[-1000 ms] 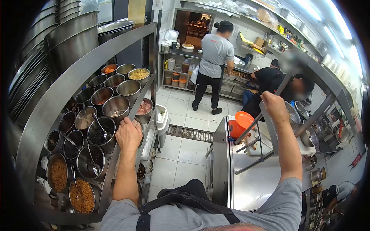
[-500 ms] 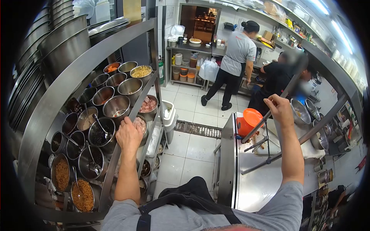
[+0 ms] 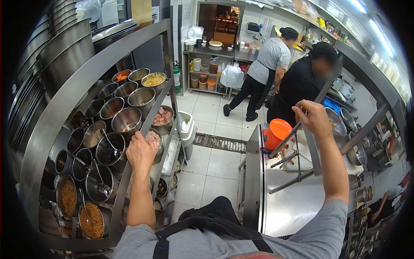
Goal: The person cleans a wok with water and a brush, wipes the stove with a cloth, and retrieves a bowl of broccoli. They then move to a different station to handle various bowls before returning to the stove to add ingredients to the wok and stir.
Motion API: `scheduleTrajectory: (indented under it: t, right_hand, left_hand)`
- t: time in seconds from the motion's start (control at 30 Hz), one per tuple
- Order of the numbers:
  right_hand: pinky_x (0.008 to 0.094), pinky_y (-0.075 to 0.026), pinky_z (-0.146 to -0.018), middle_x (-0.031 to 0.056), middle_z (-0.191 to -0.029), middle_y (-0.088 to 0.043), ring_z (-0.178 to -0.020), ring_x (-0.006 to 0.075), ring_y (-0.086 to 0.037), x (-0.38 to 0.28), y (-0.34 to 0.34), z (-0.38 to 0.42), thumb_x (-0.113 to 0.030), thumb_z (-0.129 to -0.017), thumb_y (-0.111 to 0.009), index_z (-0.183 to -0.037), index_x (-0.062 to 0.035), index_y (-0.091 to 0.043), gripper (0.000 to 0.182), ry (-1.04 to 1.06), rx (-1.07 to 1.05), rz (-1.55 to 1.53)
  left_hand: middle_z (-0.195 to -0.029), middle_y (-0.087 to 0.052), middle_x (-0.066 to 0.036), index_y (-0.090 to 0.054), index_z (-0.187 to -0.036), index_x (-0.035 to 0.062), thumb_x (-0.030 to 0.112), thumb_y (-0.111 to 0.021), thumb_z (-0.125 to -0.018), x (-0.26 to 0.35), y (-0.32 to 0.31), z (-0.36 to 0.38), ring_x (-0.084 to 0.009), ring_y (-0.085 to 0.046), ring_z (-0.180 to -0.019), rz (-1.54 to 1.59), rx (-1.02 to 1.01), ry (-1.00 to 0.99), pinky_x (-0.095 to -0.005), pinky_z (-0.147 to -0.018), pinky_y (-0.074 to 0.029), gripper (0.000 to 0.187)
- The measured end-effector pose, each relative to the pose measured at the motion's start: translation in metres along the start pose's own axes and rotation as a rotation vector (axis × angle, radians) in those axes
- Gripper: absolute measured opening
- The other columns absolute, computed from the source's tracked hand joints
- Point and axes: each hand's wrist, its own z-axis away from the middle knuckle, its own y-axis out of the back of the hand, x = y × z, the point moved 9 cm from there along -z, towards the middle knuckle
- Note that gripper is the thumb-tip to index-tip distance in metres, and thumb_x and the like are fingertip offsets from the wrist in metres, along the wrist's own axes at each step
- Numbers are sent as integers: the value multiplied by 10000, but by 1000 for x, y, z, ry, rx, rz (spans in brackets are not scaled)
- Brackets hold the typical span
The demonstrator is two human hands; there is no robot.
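Observation:
My left hand (image 3: 141,152) rests on the metal rail (image 3: 151,118) of the rack on the left, its fingers curled over the rail's edge beside a bowl of pale meat (image 3: 153,137). On the right my right hand (image 3: 314,115) is raised at the slanted metal frame (image 3: 316,151), thumb and fingers bent towards each other; whether they grip it is unclear. Below that hand stands an orange container (image 3: 278,133) on the steel counter (image 3: 282,207). Beyond my left hand are several steel bowls, including one of dark food (image 3: 108,149) with a spoon and one of pink meat (image 3: 163,116).
Two people, one in a grey shirt (image 3: 271,60) and one in black (image 3: 297,82), stand at the back counter. A white bin (image 3: 186,127) is beside the rack. Stacked steel pots (image 3: 64,52) stand upper left; metal bowls (image 3: 334,121) are at the right.
The person in black has straightened up and shows more clearly beside the one in grey, who leans further right. My hands have hardly moved; the view has shifted slightly.

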Motion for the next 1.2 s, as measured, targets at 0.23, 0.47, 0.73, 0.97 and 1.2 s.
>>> scheduleTrajectory:
  t: [0.23,0.47,0.73,0.97,1.2]
  right_hand:
    - [417,-479,-650,132,-796,-628,-741,322,-618,-5,-44,13,-230,-822,-643,-862,-58,-616,179,49,-206,59]
    - [323,-496,-576,119,-756,-645,-628,248,-634,-13,-31,10,-185,-792,-704,-919,-28,-637,213,101,-78,-55]
    - [304,-471,-542,110,-707,-632,-578,211,-602,-7,-29,9,-186,-798,-706,-897,-17,-649,204,75,-33,-106]
    - [285,-431,-501,97,-601,-583,-514,171,-553,-3,-28,7,-180,-805,-705,-878,-12,-651,190,30,-29,-154]
    - [261,-415,-485,84,-573,-573,-492,132,-535,0,-27,7,-159,-812,-699,-877,4,-648,183,-6,-27,-197]
  left_hand:
    - [-843,-607,-192,-481,-946,-3,212,-644,-764,-1,-1,0,-345,-630,-767,-11,8,29,-428,-657,-508,326]
    - [-839,-609,-189,-482,-948,-1,213,-643,-766,0,-3,-1,-346,-630,-766,-30,-2,48,-432,-655,-507,324]
    - [-836,-611,-183,-484,-938,6,211,-635,-776,0,-1,-1,-341,-632,-764,-27,5,57,-432,-656,-507,301]
    - [-833,-610,-186,-487,-949,-1,208,-635,-774,-1,-1,-1,-342,-632,-758,-19,7,53,-429,-653,-508,311]
    - [-831,-609,-188,-486,-947,-7,199,-636,-770,1,1,-1,-341,-634,-759,-17,8,46,-420,-646,-510,310]
